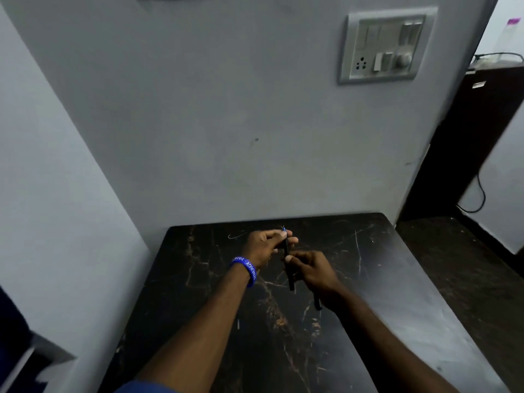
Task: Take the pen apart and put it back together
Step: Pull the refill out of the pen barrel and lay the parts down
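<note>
Both my hands hold a black pen above the dark marble table (pixel 198 321). My left hand (pixel 265 245), with a blue wristband, pinches the pen's upper end, where a small blue tip (pixel 284 229) sticks out past the fingers. The black pen barrel (pixel 288 262) runs down between the hands. My right hand (pixel 310 272) is closed around the barrel's lower part. A second black piece (pixel 317 303) pokes out under my right palm; whether it is the cap or another pen part is unclear.
The table stands in a corner against grey walls. A switch and socket panel (pixel 382 46) is on the back wall at upper right. A dark cabinet (pixel 465 143) with a hanging cable stands to the right of the table.
</note>
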